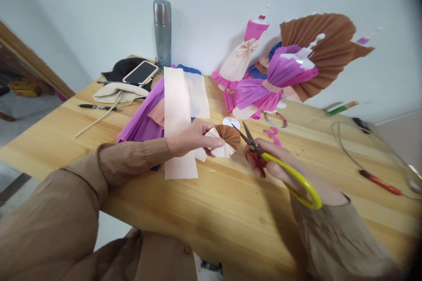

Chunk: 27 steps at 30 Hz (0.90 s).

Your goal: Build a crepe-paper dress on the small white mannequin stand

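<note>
Between the thumb and fingers of my left hand [194, 138] is a small round pleated paper rosette [231, 137], part brown and part cream. My right hand [263, 158] grips a pair of scissors [278, 160] with yellow and red handles. Their blades are parted and point at the rosette's right edge, close to it. Just behind the rosette lies a white disc [231, 122]. Under my left wrist are pale pink crepe paper strips [178, 105], beside folded purple crepe paper [141, 116].
Paper dolls in a purple dress [263, 83] and a cream dress [234, 61] lean at the back wall, near a large brown paper fan [326, 52]. A flask [162, 35], phone [141, 72], pen [99, 107], tape roll [276, 119] and red-handled tool [380, 182] surround the work.
</note>
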Available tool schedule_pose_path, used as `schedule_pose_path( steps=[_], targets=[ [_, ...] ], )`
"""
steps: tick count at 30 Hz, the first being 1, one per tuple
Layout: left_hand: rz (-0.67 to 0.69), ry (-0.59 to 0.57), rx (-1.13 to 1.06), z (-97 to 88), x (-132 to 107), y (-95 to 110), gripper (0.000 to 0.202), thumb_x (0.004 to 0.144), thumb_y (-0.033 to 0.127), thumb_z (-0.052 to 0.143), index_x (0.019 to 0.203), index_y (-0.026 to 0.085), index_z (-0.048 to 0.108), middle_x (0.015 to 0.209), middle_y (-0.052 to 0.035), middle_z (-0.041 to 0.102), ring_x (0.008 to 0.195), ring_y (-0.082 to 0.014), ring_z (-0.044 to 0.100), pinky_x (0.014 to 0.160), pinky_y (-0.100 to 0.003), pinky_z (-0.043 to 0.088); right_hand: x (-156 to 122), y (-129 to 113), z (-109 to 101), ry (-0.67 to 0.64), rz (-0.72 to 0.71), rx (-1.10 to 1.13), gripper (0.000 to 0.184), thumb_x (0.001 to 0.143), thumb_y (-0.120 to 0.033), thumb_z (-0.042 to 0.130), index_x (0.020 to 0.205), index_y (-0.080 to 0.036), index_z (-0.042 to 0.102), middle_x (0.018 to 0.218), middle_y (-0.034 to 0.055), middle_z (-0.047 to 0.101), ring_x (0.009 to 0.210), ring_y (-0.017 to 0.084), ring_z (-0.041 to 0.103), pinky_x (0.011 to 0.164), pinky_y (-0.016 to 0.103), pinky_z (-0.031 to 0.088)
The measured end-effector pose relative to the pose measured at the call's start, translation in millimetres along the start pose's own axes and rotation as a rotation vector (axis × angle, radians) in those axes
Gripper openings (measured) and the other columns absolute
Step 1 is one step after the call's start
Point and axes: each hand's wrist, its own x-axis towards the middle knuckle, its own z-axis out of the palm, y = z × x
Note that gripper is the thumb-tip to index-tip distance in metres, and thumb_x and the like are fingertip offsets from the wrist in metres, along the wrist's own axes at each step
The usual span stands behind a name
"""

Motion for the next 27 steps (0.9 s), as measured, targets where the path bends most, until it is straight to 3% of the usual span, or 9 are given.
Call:
schedule_pose_path(
  steps=[3,10,13,27],
  targets=[
    [0.008,0.001,0.027,0.8,0,2,0.034,0.065,0.036,0.079,0.08,0.008,0.067,0.068,-0.0021,0.063,0.06,-0.0088,0.056,0.054,-0.021,0.05,0,-3,1,-0.079,0.027,0.004,0.05,0.09,-0.069,0.046,0.098,-0.02,0.053,0.075,0.0,0.049,0.062,0.013,0.045,0.057,0.028,0.035],
    [-0.019,-0.009,0.088,1.3,-1,6,0.023,0.069,0.029,0.073,0.077,0.011,0.063,0.069,-0.0002,0.061,0.062,-0.0083,0.055,0.056,-0.021,0.052,-1,-1,2,-0.045,0.005,0.001,0.054,0.09,-0.065,0.05,0.115,-0.018,0.058,0.07,-0.0021,0.045,0.057,0.012,0.04,0.051,0.026,0.03],
    [-0.002,0.001,0.108,1.4,-1,6,0.019,0.07,0.027,0.072,0.076,0.011,0.063,0.065,0.0021,0.057,0.06,-0.0074,0.054,0.055,-0.02,0.053,1,-4,1,-0.071,-0.005,-0.026,0.054,0.089,-0.065,0.052,0.113,-0.017,0.061,0.068,-0.0023,0.043,0.056,0.011,0.039,0.05,0.026,0.031],
    [-0.013,-0.009,0.144,0.9,-1,6,0.02,0.072,0.024,0.073,0.084,0.009,0.068,0.077,-0.0042,0.068,0.066,-0.0093,0.061,0.057,-0.02,0.056,4,-16,8,0.02,0.14,0.015,0.043,0.079,-0.059,0.068,0.091,-0.018,0.064,0.064,-0.0042,0.039,0.05,0.009,0.033,0.044,0.024,0.027]
  ],
)
